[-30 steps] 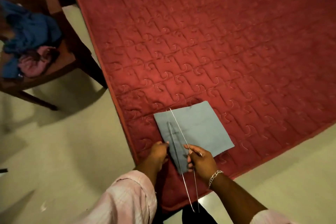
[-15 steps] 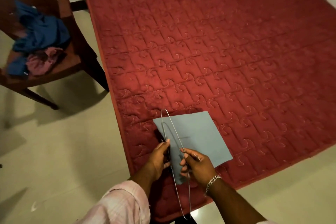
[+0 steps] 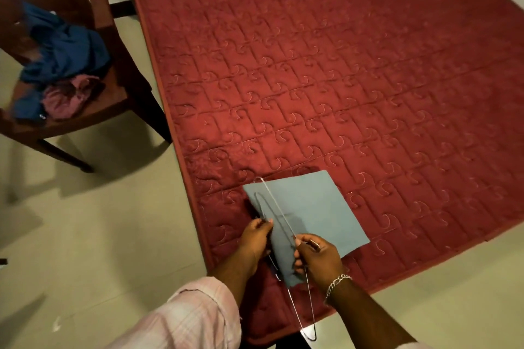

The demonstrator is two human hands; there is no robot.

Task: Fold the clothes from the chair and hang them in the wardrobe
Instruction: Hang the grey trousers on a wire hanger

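A folded grey-blue cloth (image 3: 312, 207) lies on the near corner of the red quilted mattress (image 3: 340, 79). A thin wire hanger (image 3: 276, 214) runs over the cloth's left side, its far tip past the cloth's top edge and its near end hanging off the mattress. My left hand (image 3: 255, 236) pinches the cloth's left edge where the wire passes. My right hand (image 3: 317, 258) grips the hanger wire over the cloth's near corner. On the wooden chair (image 3: 122, 76) at the left sit a crumpled blue garment (image 3: 65, 54) and a pink one (image 3: 68, 98).
Pale tiled floor (image 3: 99, 235) surrounds the mattress on the left and near sides. The chair's legs stand close to the mattress's left edge. A bracelet is on my right wrist.
The hanger has slid further over the cloth, its tip now past the top edge. Both hands stay at the cloth's near left corner. The view shifted slightly right.
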